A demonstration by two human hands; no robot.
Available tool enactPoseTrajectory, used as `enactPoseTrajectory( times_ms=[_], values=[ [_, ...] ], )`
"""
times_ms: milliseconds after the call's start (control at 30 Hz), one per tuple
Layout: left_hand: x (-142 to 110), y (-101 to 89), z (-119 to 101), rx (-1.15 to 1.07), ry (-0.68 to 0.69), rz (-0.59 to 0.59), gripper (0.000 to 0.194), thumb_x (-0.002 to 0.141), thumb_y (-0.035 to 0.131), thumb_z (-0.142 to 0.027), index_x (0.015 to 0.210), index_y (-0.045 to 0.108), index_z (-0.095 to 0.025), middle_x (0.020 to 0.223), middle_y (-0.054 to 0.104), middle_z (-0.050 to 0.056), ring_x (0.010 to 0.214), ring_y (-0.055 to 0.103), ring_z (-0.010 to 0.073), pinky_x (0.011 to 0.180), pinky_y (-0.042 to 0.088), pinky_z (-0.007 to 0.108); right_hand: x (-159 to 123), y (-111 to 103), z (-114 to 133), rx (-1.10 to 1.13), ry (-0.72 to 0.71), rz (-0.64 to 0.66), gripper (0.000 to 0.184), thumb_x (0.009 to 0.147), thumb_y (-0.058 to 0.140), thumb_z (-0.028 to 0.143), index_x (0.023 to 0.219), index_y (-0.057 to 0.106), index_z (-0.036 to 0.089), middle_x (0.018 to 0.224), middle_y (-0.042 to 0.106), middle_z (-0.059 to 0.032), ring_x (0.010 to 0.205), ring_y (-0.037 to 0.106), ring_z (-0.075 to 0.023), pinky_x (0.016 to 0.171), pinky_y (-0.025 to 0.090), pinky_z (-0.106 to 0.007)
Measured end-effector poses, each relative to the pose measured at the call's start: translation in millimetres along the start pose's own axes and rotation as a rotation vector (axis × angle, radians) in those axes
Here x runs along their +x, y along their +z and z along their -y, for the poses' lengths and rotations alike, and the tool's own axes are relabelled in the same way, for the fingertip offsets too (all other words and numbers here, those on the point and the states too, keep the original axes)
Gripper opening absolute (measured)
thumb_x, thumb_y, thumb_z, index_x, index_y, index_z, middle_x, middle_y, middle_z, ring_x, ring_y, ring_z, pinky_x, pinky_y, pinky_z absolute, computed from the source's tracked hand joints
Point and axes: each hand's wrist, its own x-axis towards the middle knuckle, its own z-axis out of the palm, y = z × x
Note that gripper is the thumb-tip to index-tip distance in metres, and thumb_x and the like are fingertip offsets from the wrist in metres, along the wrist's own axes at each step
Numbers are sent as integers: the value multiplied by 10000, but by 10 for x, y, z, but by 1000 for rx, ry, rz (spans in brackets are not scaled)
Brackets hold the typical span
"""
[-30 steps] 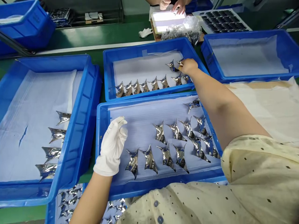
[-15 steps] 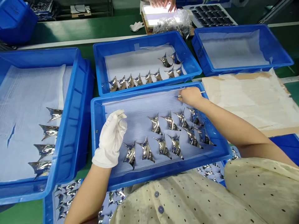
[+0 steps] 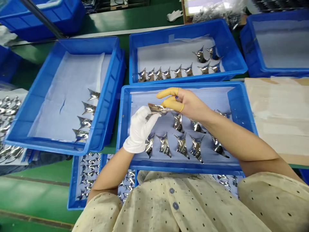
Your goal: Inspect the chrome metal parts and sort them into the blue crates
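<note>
**Clerk:** Grip, first entry?

**Checker:** Right hand, bare but for yellow finger cots on the thumb and forefinger: closed, pinching one mirror-finished winged piece by its right end. Left hand, in a white cotton glove: fingers pressed up under the piece's left end. Whether those fingers actually clamp it, I cannot tell.

**Clerk:** Location of the piece?

**Checker:** Held in the air between both hands, above the middle blue plastic tray.

**Clerk:** Contents of that tray?

**Checker:** A pale lining sheet and eight more winged pieces, lying apart in loose rows below and beside the hands.

**Clerk:** Next tray, beyond it?

**Checker:** Far blue tray: ten pieces on a white sheet, most in a row along its near wall, the others grouped at the right.

**Clerk:** Left side?

**Checker:** Left blue tray: four pieces in a line against its right wall, tips pointing left.

**Clerk:** Remaining items?

**Checker:** Low blue tray, below the bench edge, packed with smaller shiny parts; far right blue tray, lined; a creased paper sheet right of the hands; a cream dotted blouse across the foreground; one loose white glove up on the green workbench.
</note>
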Motion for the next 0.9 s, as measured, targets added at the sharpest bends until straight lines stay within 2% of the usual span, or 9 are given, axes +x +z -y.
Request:
enactPoseTrajectory(
  times_ms=[100, 200, 333, 467, 600, 767, 833, 900],
  values=[
    [-26, -36, 22, -29, -66, -143, 188, 935, 728, -397, 986, 732, -217, 764, 723, -5, 636, 645, 139, 691, 541, 298, 76, 121, -110, 203, 23, -37, 233, 857, 745, 357, 1037, 728, 210, 687, 585, 37, 522, 322, -73, 481, 259, -248],
    [-35, -36, -1, 4, -31, -204, 174, 904, 761, -379, 951, 716, -218, 730, 717, -15, 603, 646, 132, 669, 537, 291, 106, 269, -180, 256, -41, -114, 244, 770, 820, 379, 911, 709, 214, 770, 637, 12, 578, 398, -81, 492, 309, -239],
    [-35, -30, -7, 140, 72, -227, 293, 845, 821, -493, 857, 688, -232, 720, 671, -1, 659, 657, 161, 670, 540, 302, 128, 419, -218, 291, -49, -194, 299, 762, 844, 462, 825, 683, 218, 841, 676, -13, 663, 498, -106, 535, 385, -245],
    [-45, -36, 48, 267, 159, -220, 398, 815, 821, -603, 799, 661, -239, 736, 634, 25, 703, 639, 176, 620, 496, 289, 137, 453, -256, 326, -25, -199, 366, 755, 869, 532, 838, 706, 215, 780, 641, 5, 596, 424, -85, 494, 317, -235],
    [-68, -50, 78, 360, 248, -166, 313, 836, 832, -530, 872, 685, -256, 782, 659, 39, 721, 645, 183, 587, 459, 286, 117, 468, -315, 372, 46, -155, 454, 727, 885, 604, 848, 697, 208, 715, 615, 26, 535, 355, -69, 469, 257, -237],
    [-80, -59, 70, 370, 243, -117, 361, 791, 873, -535, 877, 659, -257, 756, 630, 30, 685, 607, 182, 563, 422, 292, 92, 516, -347, 431, 73, -132, 466, 728, 889, 602, 851, 685, 202, 746, 657, 17, 573, 476, -90, 513, 360, -248],
    [-77, -59, 67, 404, 332, -146, 319, 828, 852, -505, 880, 662, -255, 754, 632, 23, 682, 604, 172, 557, 409, 286, 89, 525, -329, 438, 51, -125, 444, 752, 879, 585, 835, 684, 194, 732, 660, 10, 612, 527, -100, 532, 378, -241],
    [-68, -59, 61, 440, 441, -187, 291, 849, 843, -478, 880, 665, -249, 751, 633, 14, 671, 595, 158, 552, 400, 281, 85, 526, -306, 437, 46, -125, 426, 771, 868, 566, 810, 681, 186, 719, 663, 3, 622, 539, -98, 524, 349, -230]
  ],
)
